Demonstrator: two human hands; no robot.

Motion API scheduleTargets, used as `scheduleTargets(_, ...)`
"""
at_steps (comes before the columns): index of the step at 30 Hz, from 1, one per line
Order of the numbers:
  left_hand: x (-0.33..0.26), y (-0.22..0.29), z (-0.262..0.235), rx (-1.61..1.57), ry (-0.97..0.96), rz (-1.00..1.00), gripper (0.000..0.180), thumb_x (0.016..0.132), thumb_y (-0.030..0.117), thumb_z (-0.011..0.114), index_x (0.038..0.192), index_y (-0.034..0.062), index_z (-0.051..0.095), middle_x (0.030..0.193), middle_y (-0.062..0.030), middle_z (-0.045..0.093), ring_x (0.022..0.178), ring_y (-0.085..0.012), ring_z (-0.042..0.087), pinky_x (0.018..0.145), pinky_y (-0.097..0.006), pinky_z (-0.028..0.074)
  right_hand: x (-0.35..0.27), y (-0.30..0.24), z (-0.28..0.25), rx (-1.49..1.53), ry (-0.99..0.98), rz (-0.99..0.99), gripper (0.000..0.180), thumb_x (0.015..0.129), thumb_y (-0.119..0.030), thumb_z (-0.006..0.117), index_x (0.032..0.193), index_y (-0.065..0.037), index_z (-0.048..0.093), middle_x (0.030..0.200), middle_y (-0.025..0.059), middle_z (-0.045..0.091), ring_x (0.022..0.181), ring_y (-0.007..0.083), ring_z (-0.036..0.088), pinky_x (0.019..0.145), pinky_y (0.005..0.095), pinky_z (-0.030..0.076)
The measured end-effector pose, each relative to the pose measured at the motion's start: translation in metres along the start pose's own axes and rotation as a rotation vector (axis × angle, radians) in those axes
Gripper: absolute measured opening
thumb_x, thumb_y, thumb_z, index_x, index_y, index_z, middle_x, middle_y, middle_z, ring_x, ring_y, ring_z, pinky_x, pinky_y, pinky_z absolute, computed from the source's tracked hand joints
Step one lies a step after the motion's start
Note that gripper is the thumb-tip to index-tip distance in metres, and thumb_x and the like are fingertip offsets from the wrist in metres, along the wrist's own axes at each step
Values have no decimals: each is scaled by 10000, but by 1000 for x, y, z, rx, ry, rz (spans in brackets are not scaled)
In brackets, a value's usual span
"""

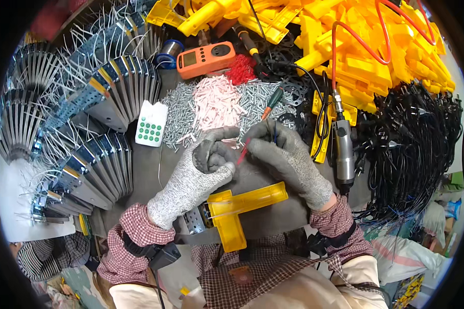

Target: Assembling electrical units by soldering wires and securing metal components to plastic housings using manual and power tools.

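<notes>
Both my hands wear grey-palmed knit gloves and are close together over the middle of the dark work mat. My right hand (294, 159) pinches a thin red wire-like piece (243, 151) at its upper end; a dark strand and a blue one show by those fingers. The lower end of that red piece meets the thumb tip of my left hand (203, 162). My left fingers are curled, and what they hold, if anything, is hidden. Below the hands lies a yellow plastic housing (229, 221) with a long arm, beside a perforated metal plate (194, 220).
Ahead lie piles of screws (178, 105) and pale pink sleeves (216, 103), a green-handled screwdriver (272, 102) and an orange meter (206, 59). Metal brackets with white wires (95, 165) fan out left. An air screwdriver (343, 149), black cords (412, 139) and yellow housings (366, 46) crowd the right.
</notes>
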State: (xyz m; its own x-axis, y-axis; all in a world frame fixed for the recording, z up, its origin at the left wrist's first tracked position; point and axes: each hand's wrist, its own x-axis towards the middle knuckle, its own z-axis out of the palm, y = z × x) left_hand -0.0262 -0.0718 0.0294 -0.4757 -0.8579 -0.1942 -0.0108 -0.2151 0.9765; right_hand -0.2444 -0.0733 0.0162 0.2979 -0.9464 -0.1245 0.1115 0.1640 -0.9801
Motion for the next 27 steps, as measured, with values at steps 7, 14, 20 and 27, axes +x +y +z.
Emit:
scheduleTargets(7, -3, -8, 9, -83, 50, 23, 397, 944, 82, 709, 1296, -36, 567, 1000, -60, 680, 858, -81, 661, 787, -217, 557, -5, 8, 10, -310, 164, -176, 186, 942, -160, 693, 1010, 13, 681, 894, 74, 707, 816, 96, 634, 757, 260, 523)
scheduleTargets(14, -22, -10, 14, 121, 463, 261, 152, 925, 78, 740, 1045, 0, 690, 950, -34, 698, 869, -82, 664, 779, -233, 555, -26, 4, 14, -602, 33, -338, 148, 887, -53, 708, 1026, -19, 666, 860, 113, 677, 782, 205, 681, 720, 319, 538)
scheduleTargets(20, -104, -44, 28, 1069, 310, 544, 244, 745, 194, 684, 946, 60, 651, 944, -116, 639, 1063, -323, 610, 1044, -592, 404, -32, 9, 27, -1076, -424, -396, 308, 786, -127, 738, 1090, -117, 683, 1066, 106, 591, 949, 307, 665, 773, 418, 552)
scheduleTargets(27, -98, -72, 17, 1056, 121, 726, 240, 727, 219, 727, 914, 87, 654, 1025, -93, 648, 1137, -308, 590, 1104, -572, 362, -20, 23, 23, -884, -386, -378, 192, 925, -177, 634, 1065, -48, 665, 1014, 148, 629, 907, 359, 655, 775, 445, 528)
